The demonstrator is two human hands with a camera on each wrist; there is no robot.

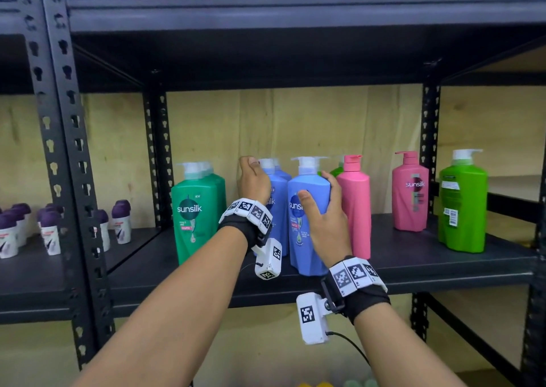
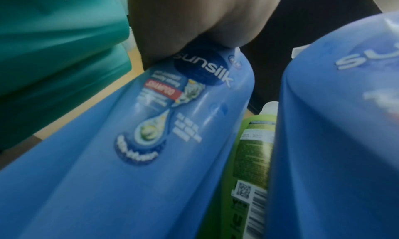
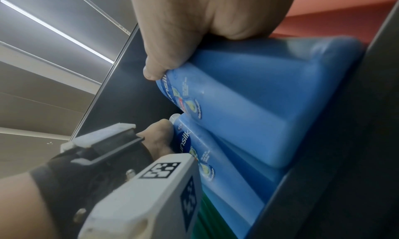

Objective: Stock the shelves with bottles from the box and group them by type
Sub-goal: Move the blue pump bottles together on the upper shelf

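On the black shelf stand pump shampoo bottles. My right hand grips the front blue bottle, thumb on its label and fingers round its right side; the right wrist view shows this hand on that blue bottle. My left hand holds the rear blue bottle at its shoulder, just left of the front one. In the left wrist view the palm lies on that bottle. Both bottles stand upright on the shelf. Teal bottles stand to the left.
Pink bottles and a lime green bottle stand to the right; another lime one is behind. Small purple-capped deodorants fill the left bay. A steel post divides the bays; the upper shelf hangs overhead.
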